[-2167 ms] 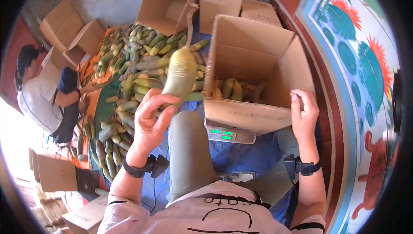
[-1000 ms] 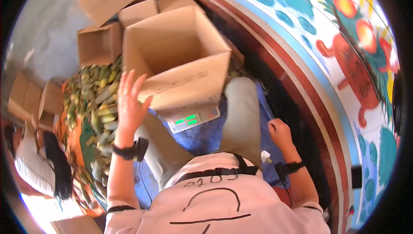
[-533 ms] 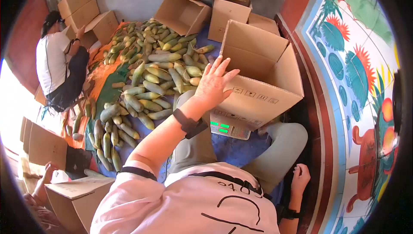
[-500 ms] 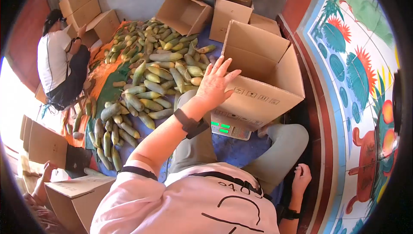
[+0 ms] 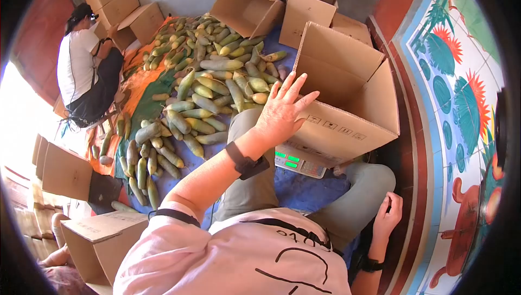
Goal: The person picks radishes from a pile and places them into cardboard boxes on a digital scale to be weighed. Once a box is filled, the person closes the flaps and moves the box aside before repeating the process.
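Note:
My left hand (image 5: 282, 110), fingers spread, rests against the near upper edge of an open cardboard box (image 5: 347, 132). The box sits upright on a scale (image 5: 298, 165) with green lit digits, and the part of its inside that shows is bare cardboard. Beside my bent knee on the right, my right hand (image 5: 388, 213) is loosely curled with its thumb apart and nothing visible in it. Left of the box lies a large pile of green, long vegetables (image 5: 203, 100).
A person (image 5: 84, 67) crouches at the far left by cardboard boxes (image 5: 144, 24). More boxes (image 5: 247, 7) stand at the back wall. Another person's arm (image 5: 58, 246) shows at lower left beside a box (image 5: 103, 227). A painted tile wall (image 5: 442, 94) runs along the right.
The view has shifted, so most things appear further right. The other person's hand at lower left has dropped from the box flap. My left hand still touches the box.

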The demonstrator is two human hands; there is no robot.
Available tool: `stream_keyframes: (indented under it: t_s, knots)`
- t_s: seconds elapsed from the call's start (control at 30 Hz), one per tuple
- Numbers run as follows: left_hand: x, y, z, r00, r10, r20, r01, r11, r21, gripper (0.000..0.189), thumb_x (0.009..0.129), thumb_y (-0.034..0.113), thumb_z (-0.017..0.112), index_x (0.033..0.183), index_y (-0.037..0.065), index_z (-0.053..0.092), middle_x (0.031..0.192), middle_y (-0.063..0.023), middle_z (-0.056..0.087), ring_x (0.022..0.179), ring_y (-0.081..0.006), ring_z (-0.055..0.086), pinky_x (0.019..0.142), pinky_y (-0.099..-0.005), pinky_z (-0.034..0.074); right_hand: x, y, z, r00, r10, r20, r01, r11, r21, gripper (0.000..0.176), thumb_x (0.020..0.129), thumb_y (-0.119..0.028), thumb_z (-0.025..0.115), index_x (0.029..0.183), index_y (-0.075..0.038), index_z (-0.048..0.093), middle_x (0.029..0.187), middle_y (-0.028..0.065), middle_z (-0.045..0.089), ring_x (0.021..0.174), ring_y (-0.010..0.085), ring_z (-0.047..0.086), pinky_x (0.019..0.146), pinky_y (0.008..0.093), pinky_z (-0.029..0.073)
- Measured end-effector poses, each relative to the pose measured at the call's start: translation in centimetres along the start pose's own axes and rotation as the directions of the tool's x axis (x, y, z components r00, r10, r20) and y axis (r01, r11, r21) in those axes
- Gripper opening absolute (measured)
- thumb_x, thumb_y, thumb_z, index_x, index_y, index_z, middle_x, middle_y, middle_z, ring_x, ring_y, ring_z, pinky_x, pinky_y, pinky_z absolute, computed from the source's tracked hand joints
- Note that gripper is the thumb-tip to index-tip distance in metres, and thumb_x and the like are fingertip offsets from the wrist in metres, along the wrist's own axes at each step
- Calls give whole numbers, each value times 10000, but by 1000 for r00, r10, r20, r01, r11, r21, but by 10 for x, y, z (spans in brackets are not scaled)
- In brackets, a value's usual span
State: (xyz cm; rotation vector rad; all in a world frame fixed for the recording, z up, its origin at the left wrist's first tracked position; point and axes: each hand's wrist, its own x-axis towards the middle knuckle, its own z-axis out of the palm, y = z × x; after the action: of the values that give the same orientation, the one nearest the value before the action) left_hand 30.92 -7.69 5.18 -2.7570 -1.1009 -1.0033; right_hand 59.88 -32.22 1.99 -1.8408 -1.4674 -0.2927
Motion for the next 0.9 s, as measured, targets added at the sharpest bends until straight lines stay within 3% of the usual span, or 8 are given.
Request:
stream_keyframes:
  t_s: [0.23, 0.37, 0.57, 0.7, 0.73, 0.8, 0.83, 0.9]
  knots:
    - [1, -2, -9, 1000, 5, 20, -4, 999, -49, 721, 656, 121, 715, 1313, 165, 420, 1424, -165, 249, 1321, -360, 231, 1047, -491, 255, 38, 15, 35, 995, -45, 85, 46, 999, -17, 96, 843, -1, 514, 928, 17, 556, 903, 156, 564, 793, 303, 575, 682, 358, 464]
    - [-7, -19, -22, 998, -58, 10, 59, 969, -239, 664, 701, 95, 686, 1307, 100, 414, 1415, -180, 269, 1299, -362, 283, 1038, -484, 274, 56, 18, 54, 981, -95, 171, 102, 994, -33, 98, 817, 3, 534, 911, 9, 563, 858, 160, 558, 771, 321, 564, 668, 368, 460]
    - [-25, -97, -39, 948, -299, -103, 283, 948, -147, 532, 801, 111, 598, 1290, 31, 405, 1285, -206, 438, 1195, -354, 422, 998, -394, 338, 69, 24, 80, 951, -162, 262, 187, 980, -74, 95, 785, 14, 552, 878, 2, 566, 771, 154, 528, 706, 335, 532, 625, 395, 437]
    - [-72, -156, -14, 835, -550, 22, 546, 823, -153, 448, 856, 189, 565, 1251, 16, 444, 1183, -203, 526, 1118, -332, 496, 949, -371, 382, 70, 24, 86, 948, -182, 261, 215, 971, -105, 99, 775, 18, 560, 870, -8, 567, 748, 156, 517, 688, 342, 521, 608, 405, 425]
    - [-87, -170, 0, 832, -554, 23, 551, 820, -154, 448, 856, 189, 565, 1251, 16, 444, 1183, -203, 526, 1118, -332, 496, 949, -371, 382, 71, 25, 86, 946, -184, 266, 218, 970, -105, 99, 775, 18, 560, 870, -8, 567, 748, 156, 517, 688, 342, 521, 608, 405, 425]
    - [-119, -192, 30, 662, -734, 152, 742, 614, -267, 432, 820, 217, 599, 1198, 36, 495, 1032, -186, 600, 889, -298, 595, 798, -360, 461, 70, 28, 81, 946, -126, 300, 161, 983, -93, 89, 784, 15, 548, 870, -1, 564, 747, 160, 518, 689, 344, 520, 609, 416, 418]
    - [-137, -204, 46, 654, -740, 155, 749, 605, -270, 432, 820, 217, 599, 1198, 36, 495, 1032, -186, 600, 889, -298, 595, 798, -360, 461, 71, 31, 78, 942, -131, 309, 167, 981, -94, 89, 784, 15, 548, 870, -1, 564, 747, 160, 518, 689, 344, 520, 609, 416, 418]
    - [-165, -224, 76, 585, -750, 308, 808, 510, -294, 407, 811, 214, 605, 1169, 39, 521, 998, -165, 621, 806, -263, 614, 749, -339, 473, 77, 45, 72, 950, -92, 297, 145, 976, -163, 82, 803, 0, 531, 877, 5, 566, 755, 167, 522, 694, 348, 521, 613, 421, 414]
